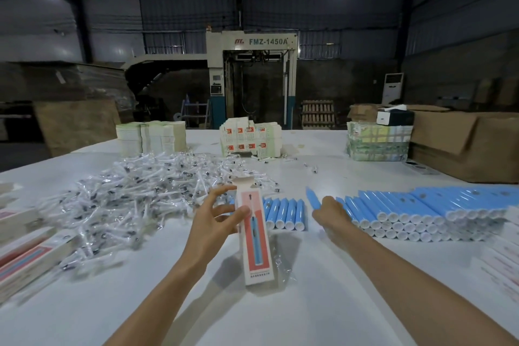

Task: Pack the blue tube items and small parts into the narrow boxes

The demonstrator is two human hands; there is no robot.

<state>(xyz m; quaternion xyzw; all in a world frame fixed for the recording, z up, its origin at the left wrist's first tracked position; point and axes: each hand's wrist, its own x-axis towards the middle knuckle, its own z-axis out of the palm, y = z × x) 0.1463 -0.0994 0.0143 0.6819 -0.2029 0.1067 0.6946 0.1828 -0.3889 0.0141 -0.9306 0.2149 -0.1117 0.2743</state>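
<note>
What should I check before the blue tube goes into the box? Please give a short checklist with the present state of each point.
1. Narrow box held firmly: ok. The left hand pinches it upright.
2. Top flap open: ok. It stands up.
3. Blue tube in grip: ok. The right hand has its fingers curled round one.
4. Tube lined up with the opening: not ok. It is off to the right, apart from the box.
5. Box inside free: cannot tell. The interior is hidden.
6. Small part already packed: cannot tell. The pile of small parts lies on the table.
</note>
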